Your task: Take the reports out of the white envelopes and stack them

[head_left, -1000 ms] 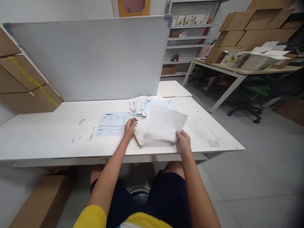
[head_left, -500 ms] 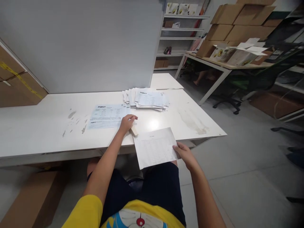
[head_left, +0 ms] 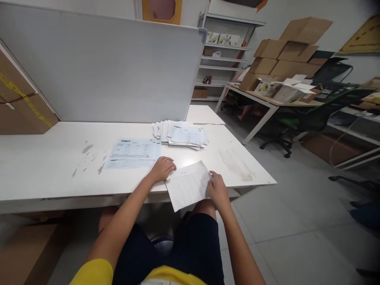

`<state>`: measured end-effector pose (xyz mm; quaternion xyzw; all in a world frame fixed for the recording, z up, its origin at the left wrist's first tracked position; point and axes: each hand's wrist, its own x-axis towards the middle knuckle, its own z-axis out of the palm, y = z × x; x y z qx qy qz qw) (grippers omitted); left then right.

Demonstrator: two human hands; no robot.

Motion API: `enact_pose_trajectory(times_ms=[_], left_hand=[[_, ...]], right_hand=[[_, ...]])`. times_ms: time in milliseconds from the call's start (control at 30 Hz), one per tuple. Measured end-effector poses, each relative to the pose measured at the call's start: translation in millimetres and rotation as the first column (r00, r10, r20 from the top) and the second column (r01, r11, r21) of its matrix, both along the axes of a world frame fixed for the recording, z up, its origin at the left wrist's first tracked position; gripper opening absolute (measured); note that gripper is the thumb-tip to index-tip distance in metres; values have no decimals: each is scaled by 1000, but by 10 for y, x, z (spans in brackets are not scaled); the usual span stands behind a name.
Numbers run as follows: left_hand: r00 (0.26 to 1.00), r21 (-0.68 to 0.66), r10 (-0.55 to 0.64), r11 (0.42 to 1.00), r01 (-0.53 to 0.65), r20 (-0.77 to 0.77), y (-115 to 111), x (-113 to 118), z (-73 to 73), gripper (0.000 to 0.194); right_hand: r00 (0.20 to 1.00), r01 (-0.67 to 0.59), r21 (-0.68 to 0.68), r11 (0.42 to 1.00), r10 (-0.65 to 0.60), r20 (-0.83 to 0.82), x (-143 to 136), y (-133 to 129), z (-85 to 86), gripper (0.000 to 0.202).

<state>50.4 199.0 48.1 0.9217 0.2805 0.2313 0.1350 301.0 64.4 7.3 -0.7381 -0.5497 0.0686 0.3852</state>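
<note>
Head view: a white sheet caught at the table's front edge, one hand at either end

From where I stand, the white sheet (head_left: 190,188) lies between the person's two hands, its far part by the front edge of the table (head_left: 56,180) and its near part jutting out past that edge, above the lap. The long axis runs roughly side to side, but askew: the right end points farther away, the left end comes nearer the body, and one corner dips toward the gap between the thighs (head_left: 194,233).

The right hand (head_left: 219,190) has hold of the right-hand side, fingers and thumb closed on the paper. The left hand (head_left: 162,169) rests just beside the sheet's far left corner, palm down, fingers loosely curled; whether it pinches that corner I can't tell. A small pale object (head_left: 168,179) peeks out under that hand, mostly hidden. Of the two, the left hand is nearer the other papers.

Those sit farther back. The loose stack of papers (head_left: 187,135) is straight beyond the sheet, its edges fanned out, with a strip of tabletop between them. A pale blue printed form (head_left: 132,153) lies flat to the left, its near right corner close to the left wrist. Behind it all, the big whiteboard (head_left: 113,71) walls off the back, while to the right the tabletop runs on, smudged, to its slanting side edge.
</note>
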Motion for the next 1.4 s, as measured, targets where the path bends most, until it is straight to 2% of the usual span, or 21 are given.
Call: enact_pose_trajectory(times_ms=[200, 267, 367, 467, 533, 600, 667, 733, 833, 900, 967, 1067, 1167, 1233, 1300, 1400], left_hand=[[982, 108, 8, 994, 12, -188, -69, 44, 16, 32], [978, 134, 19, 991, 9, -208, -95, 58, -2, 35], [990, 88, 41, 996, -30, -134, -117, 40, -41, 34], [998, 23, 61, 998, -61, 1, -112, 3, -79, 31], [992, 0, 92, 996, -92, 81, -111, -8, -94, 31], [982, -15, 125, 992, -124, 140, -126, -6, -95, 32], [975, -21, 141, 990, -140, 169, -153, 0, -83, 33], [973, -23, 143, 990, -141, 179, -177, 3, -67, 36], [962, -18, 177, 984, -177, 206, -186, 1, -64, 42], [957, -21, 203, 979, -203, 209, -175, 2, -85, 44], [958, -56, 220, 975, -214, 183, -160, 10, -119, 40], [958, -131, 243, 966, -224, 151, -139, 27, -170, 32], [952, -156, 262, 959, -238, 156, -132, 34, -198, 29], [951, -158, 272, 956, -249, 147, -135, 32, -202, 28], [952, -160, 278, 953, -256, 132, -143, 30, -198, 28], [953, -160, 277, 953, -257, 123, -155, 30, -183, 27]], right_hand=[[997, 67, -29, 997, -68, -46, -37, 12, -65, 46], [993, 79, -34, 996, -82, -82, -27, 23, -57, 49], [981, 74, -33, 997, -79, -180, 11, 52, -42, 52], [934, 19, -19, 1000, -25, -355, 104, 90, -29, 50], [885, 25, 84, 996, 17, -464, 188, 134, -18, 47], [829, 115, 246, 963, 43, -557, 262, 218, -1, 45], [762, 255, 365, 895, 47, -646, 311, 366, 23, 42], [681, 375, 401, 836, 45, -730, 332, 587, 49, 40], [575, 463, 376, 802, 50, -817, 343, 1014, 94, 39], [551, 492, 358, 794, 34, -834, 351, 1318, 127, 38], [584, 493, 345, 799, -9, -812, 359, 1601, 150, 38], [727, 407, 310, 859, -100, -679, 371, 1925, 128, 42], [895, 258, 243, 935, -137, -425, 388, 2072, 33, 46], [958, 197, 220, 955, -140, -250, 399, 2067, -35, 47], [993, 104, 239, 965, -86, -86, 393, 2008, -78, 46], [983, -160, 226, 961, 134, 128, 312, 1909, -88, 46]])
